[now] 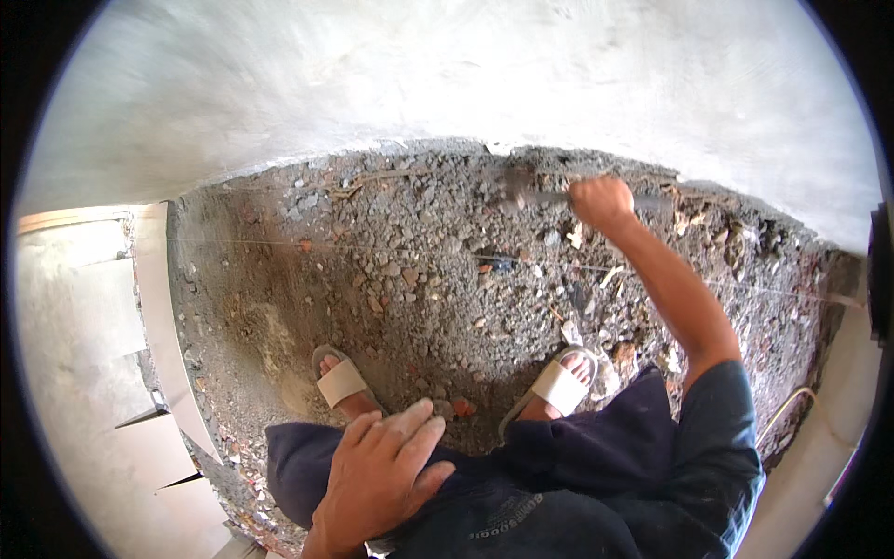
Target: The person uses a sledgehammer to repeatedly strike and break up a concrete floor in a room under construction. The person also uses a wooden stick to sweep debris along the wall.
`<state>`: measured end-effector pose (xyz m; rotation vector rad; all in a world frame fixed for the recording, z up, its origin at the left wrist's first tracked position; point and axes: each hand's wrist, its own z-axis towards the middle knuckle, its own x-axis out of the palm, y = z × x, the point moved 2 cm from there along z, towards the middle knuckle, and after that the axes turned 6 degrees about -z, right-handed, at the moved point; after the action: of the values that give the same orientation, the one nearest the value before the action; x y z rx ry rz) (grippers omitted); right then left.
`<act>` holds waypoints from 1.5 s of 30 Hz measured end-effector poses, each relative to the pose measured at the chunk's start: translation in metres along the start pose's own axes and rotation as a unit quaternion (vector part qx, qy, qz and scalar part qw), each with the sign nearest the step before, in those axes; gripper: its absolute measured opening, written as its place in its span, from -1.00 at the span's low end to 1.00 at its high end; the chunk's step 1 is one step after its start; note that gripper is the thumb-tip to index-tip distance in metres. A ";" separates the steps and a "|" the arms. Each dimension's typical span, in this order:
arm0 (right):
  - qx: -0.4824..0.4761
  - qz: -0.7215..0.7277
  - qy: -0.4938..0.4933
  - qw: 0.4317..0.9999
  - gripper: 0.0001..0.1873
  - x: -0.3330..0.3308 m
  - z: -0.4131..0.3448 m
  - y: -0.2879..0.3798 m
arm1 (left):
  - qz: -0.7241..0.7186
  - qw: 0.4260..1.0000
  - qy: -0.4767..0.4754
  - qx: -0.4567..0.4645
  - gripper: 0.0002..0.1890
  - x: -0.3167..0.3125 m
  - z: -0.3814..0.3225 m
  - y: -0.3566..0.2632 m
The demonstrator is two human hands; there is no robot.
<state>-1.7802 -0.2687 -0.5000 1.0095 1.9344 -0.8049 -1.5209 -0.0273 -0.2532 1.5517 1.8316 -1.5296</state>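
My right hand [602, 202] is closed around the handle of a hammer [552, 198], low beside the foot of a pale plastered wall [447, 77]. Motion blurs the hammer's head, so its exact shape is unclear. Beneath it lies rough ground of gravel and broken rubble [433, 293]. My left hand [387, 461] holds nothing; its fingers are spread, palm down, over my dark trousers near the left knee. A thin taut string [412, 249] crosses above the rubble, between the hammer and my feet.
My sandalled feet [342, 384] stand apart on the rubble. Large pale tiles [80, 300] border the ground at left, with a narrow upright strip [167, 300] along their edge. At right, a yellowish hose [786, 412] bends beside a pale ledge [824, 419]. Pale scraps [575, 236] lie near the hammer.
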 end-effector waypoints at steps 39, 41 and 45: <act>0.064 0.092 0.024 0.993 -0.78 -0.005 0.044 0.027 | -0.015 0.999 -0.005 0.029 -0.54 -0.005 0.008 0.007; 0.000 0.082 0.009 0.997 -0.77 0.001 0.035 0.038 | -0.020 1.000 0.003 0.017 -0.53 -0.009 0.000 0.008; -0.167 0.153 -0.328 0.917 -0.83 -0.002 0.013 0.077 | -0.087 0.996 0.010 0.017 -0.51 -0.018 -0.012 0.012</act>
<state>-1.7083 -0.2423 -0.5174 0.6863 1.2371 -0.5149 -1.4995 -0.0281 -0.2407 1.4605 2.0088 -1.6340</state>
